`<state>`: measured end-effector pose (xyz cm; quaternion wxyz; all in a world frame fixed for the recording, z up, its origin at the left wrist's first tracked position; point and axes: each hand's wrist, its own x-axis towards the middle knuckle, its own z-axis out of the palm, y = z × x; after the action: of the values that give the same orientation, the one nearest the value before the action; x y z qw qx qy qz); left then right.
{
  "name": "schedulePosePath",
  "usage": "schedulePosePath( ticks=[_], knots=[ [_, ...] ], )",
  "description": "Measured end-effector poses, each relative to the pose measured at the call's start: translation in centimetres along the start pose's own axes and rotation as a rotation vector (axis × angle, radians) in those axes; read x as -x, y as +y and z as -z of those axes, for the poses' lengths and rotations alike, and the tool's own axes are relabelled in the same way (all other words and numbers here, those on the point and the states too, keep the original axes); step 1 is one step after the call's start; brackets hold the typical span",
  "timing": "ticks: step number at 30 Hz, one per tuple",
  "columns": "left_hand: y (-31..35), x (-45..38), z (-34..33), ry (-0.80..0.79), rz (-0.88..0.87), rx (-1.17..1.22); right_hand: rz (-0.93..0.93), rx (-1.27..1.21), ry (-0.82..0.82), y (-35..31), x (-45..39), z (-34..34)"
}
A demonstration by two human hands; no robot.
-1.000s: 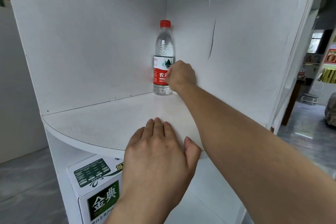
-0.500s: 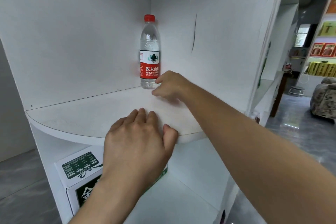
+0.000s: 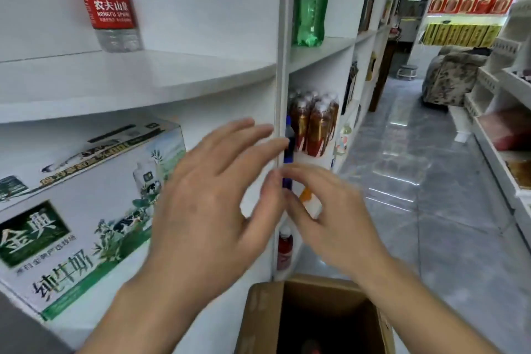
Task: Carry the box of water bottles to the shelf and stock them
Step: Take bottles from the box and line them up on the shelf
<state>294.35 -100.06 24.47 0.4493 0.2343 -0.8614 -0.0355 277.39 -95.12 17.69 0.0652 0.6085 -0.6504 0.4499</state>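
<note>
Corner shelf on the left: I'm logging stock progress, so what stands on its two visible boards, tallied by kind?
Water bottle: 1
White and green carton: 1
Total: 2

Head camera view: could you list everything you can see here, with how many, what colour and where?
water bottle: one, clear with red label, upright on the upper white shelf, top left.
milk carton: one, white and green, on the shelf below.
cardboard box: one, brown, open, bottom centre; inside is dark.
green bottle: one, next bay, upper shelf.
amber bottle pack: one wrapped pack, next bay, middle shelf.
small red bottle: one, low in that bay.
red boxes: a row, far shelves, top right.
yellow boxes: a row beneath them.
left hand: open, empty, above the box.
right hand: open, empty, beside it.
</note>
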Motion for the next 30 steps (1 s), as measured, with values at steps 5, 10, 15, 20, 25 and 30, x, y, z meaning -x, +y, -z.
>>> schedulePosePath(
  ticks=[5, 10, 15, 20, 25, 30],
  knots=[
    [0.6, 8.1, -11.1, -0.313, 0.139, 0.177, -0.531, 0.184, -0.634, 12.4, 12.1, -6.6],
    [-0.6, 15.4, -19.3, -0.583, 0.338, 0.130, -0.735, 0.252, -1.208, 21.0, 20.5, -14.8],
    [-1.7, 18.0, -21.5, -0.699, 0.389, 0.097, -0.627, 0.383, -1.282, 28.7, 26.2, -24.7],
    [-2.9, 19.2, -21.9, -0.742, 0.448, 0.065, -0.662, 0.505, -1.412, 26.0, 24.9, -25.0],
    [-3.1, 19.1, -23.1, -0.789, 0.460, 0.048, -0.779, 0.476, -1.309, 24.6, 24.3, -22.1],
    [-3.1, 19.5, -24.3, -0.749, 0.475, 0.065, -0.803, 0.487, -1.229, 22.7, 21.1, -17.2]
  ],
)
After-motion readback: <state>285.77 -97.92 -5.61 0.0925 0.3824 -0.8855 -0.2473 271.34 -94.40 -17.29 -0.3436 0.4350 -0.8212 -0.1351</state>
